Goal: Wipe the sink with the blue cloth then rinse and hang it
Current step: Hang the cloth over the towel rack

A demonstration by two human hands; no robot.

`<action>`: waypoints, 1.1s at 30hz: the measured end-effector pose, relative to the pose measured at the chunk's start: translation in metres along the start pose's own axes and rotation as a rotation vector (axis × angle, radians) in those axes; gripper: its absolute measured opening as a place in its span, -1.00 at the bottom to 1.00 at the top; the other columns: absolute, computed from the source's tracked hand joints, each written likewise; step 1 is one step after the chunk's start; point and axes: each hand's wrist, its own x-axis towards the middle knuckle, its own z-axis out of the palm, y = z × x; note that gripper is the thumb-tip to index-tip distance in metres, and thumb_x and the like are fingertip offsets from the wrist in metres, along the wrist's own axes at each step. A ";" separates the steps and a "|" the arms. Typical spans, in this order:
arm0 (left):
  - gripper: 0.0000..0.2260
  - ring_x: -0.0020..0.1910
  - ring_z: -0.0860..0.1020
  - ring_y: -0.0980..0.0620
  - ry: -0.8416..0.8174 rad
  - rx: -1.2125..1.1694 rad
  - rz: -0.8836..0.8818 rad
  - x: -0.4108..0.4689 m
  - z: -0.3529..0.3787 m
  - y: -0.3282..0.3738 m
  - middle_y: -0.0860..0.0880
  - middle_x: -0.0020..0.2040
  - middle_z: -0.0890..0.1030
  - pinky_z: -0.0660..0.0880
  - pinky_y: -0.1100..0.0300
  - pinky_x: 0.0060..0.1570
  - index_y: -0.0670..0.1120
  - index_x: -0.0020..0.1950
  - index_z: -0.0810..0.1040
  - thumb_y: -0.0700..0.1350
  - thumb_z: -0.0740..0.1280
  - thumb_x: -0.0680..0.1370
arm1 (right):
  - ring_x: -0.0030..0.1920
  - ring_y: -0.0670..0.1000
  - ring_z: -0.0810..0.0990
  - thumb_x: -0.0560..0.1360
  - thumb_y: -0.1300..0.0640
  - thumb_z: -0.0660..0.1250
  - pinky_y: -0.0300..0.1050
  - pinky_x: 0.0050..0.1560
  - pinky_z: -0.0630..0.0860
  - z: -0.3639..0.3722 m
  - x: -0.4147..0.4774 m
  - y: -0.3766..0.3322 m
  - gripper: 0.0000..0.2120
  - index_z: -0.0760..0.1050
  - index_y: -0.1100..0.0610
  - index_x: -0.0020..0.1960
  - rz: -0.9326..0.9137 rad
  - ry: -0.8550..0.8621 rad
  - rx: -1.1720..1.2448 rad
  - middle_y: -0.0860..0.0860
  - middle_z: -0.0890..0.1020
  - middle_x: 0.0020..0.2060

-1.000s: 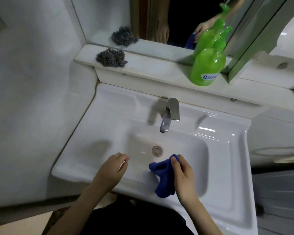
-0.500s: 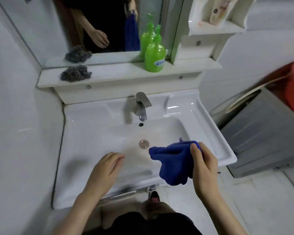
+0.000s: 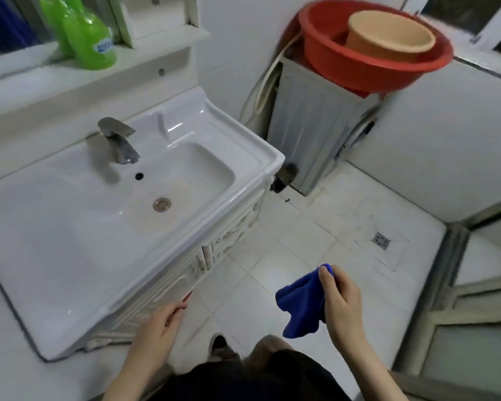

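The blue cloth (image 3: 300, 302) hangs bunched from my right hand (image 3: 342, 305), which grips it over the tiled floor, well to the right of the sink. The white ceramic sink (image 3: 70, 256) fills the left of the view, with a metal faucet (image 3: 117, 140) at its back and a drain (image 3: 161, 204) in the bowl. My left hand (image 3: 159, 328) hovers by the sink cabinet's front edge, fingers loosely curled and holding nothing.
A green soap bottle (image 3: 91, 43) stands on the shelf above the sink. To the right a grey washing machine (image 3: 310, 131) carries a red basin (image 3: 373, 53) with a tan bucket (image 3: 388, 36) inside. A floor drain (image 3: 381, 240) sits in the white tiles.
The view has swung right, away from the sink. My right hand has carried the blue cloth out of the bowl and over the floor. My left hand has left the sink rim.
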 end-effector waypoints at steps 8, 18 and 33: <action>-0.81 0.02 0.58 0.23 -0.045 -0.020 0.103 -0.004 0.051 0.066 0.21 0.01 0.64 0.49 0.13 -0.02 0.20 0.02 0.58 0.13 0.19 0.54 | -0.40 -0.06 0.28 0.58 0.12 0.23 -0.11 -0.32 0.24 -0.107 -0.031 0.061 -0.66 0.28 0.31 -0.26 0.083 0.192 0.068 0.04 0.32 -0.42; -0.84 0.07 0.59 0.21 -0.285 -0.144 0.066 -0.068 0.217 0.163 0.22 -0.02 0.66 0.50 0.14 0.11 0.16 0.00 0.59 -0.08 0.27 0.61 | -0.12 -0.19 0.64 0.64 0.21 0.19 -0.26 -0.15 0.48 -0.252 -0.050 0.120 -0.76 0.54 0.29 -0.12 0.121 0.222 0.081 -0.07 0.71 -0.21; -0.79 0.09 0.59 0.10 -0.189 -0.149 0.044 0.091 0.280 0.255 0.13 -0.03 0.66 0.51 0.01 0.16 0.19 0.00 0.57 0.16 0.18 0.50 | -0.45 -0.09 0.32 0.63 0.21 0.21 -0.37 -0.41 0.32 -0.318 0.130 0.122 -0.67 0.33 0.31 -0.28 0.093 0.290 0.022 0.06 0.37 -0.44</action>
